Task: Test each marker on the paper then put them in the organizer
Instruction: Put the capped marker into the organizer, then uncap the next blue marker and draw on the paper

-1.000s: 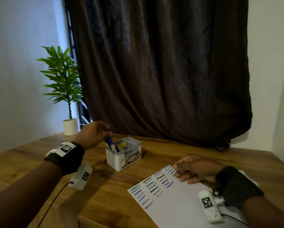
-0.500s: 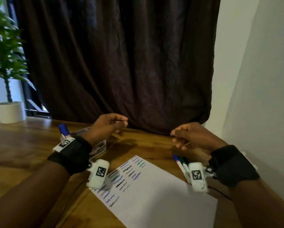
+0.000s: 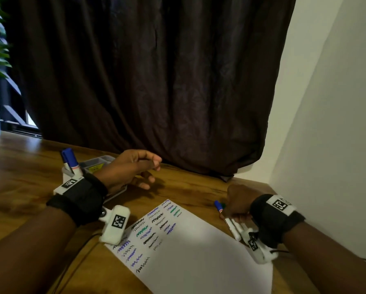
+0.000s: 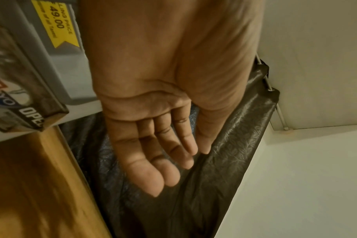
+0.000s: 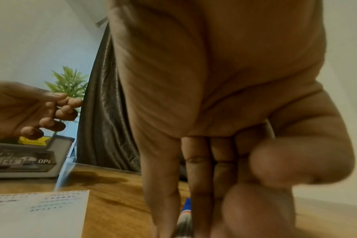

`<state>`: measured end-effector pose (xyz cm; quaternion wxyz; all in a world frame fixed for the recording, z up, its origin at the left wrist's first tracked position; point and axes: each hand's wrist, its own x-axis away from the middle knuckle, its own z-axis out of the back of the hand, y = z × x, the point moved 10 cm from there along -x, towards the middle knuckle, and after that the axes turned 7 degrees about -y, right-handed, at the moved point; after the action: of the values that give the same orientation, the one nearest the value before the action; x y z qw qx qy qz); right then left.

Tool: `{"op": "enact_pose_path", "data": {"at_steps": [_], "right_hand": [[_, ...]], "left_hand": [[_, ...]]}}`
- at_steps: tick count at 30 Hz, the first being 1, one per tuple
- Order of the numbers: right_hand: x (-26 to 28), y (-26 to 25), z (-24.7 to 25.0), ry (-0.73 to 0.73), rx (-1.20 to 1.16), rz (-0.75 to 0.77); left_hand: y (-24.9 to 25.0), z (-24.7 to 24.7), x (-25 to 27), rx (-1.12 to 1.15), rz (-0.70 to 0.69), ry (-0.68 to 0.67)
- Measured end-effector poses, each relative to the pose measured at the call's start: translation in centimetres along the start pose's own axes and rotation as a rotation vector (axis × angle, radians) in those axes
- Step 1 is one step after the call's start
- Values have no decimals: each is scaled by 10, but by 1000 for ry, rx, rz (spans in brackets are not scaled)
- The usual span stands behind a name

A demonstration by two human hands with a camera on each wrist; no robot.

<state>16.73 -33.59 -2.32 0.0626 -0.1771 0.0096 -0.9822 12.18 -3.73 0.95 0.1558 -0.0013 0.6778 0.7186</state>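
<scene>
Head view: your left hand (image 3: 133, 170) hangs loose and empty above the organizer (image 3: 97, 164) at 10 o'clock, a blue marker (image 3: 68, 159) standing inside; your right hand (image 3: 236, 203) at 4 o'clock grips the markers (image 3: 231, 224) lying just right of the paper (image 3: 199, 257).
Left wrist view: fingers (image 4: 153, 161) relaxed, holding nothing.
Right wrist view: fingers (image 5: 196, 169) curl over a blue-capped marker (image 5: 186, 207) on the table (image 5: 116, 201).

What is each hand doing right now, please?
Left hand: open, empty, hovering by the grey plastic organizer.
Right hand: gripping the blue-capped white marker on the table.
</scene>
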Motion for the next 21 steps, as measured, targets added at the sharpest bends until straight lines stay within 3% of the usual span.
{"op": "enact_pose_path", "data": {"at_steps": [7,9,14,21], "right_hand": [[0,-25,3,-13,141,-8],[10,-36,22,76,77,69],[46,-97,48,162,-156,490],[48,-137,41,244,-211,606]], "left_hand": [[-11,-13,3,-114,44,-79],[-11,-20,4,-146,38,-116],[-8,-37,4,-171,24,-186],[-9,-35,1,-198,-14,-135]]}}
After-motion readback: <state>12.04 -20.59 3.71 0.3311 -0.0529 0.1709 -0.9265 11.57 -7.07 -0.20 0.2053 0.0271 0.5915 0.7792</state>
